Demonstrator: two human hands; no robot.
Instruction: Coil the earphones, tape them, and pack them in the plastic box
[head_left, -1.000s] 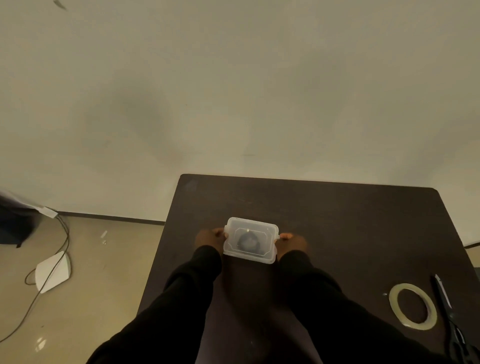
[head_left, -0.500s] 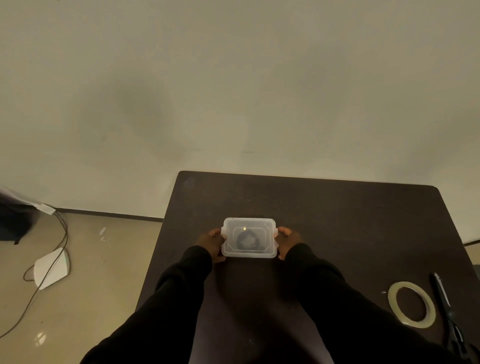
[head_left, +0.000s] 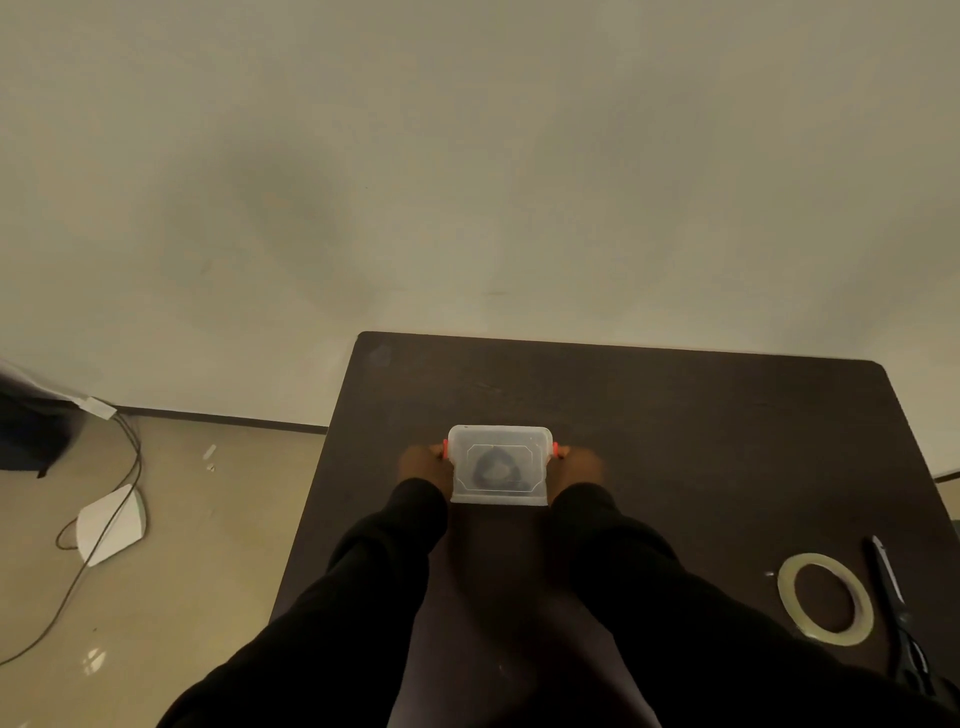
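A small clear plastic box (head_left: 500, 441) with its lid on sits on the dark table (head_left: 675, 415), straight ahead of me. Through the lid the dark coiled earphones (head_left: 492, 468) show inside. My left hand (head_left: 423, 464) presses against the box's left end and my right hand (head_left: 577, 464) against its right end. Small red side clips show at both ends, next to my fingertips. The tape roll (head_left: 825, 598) lies flat on the table at the near right.
Black scissors (head_left: 896, 608) lie just right of the tape roll, near the table's right edge. Left of the table, on the floor, lie a white device (head_left: 110, 525) and a dark cable (head_left: 104, 519). A pale wall stands behind the table.
The box turned from skewed to square with the table edge. Both hands stayed at its ends and now sit by the red clips.
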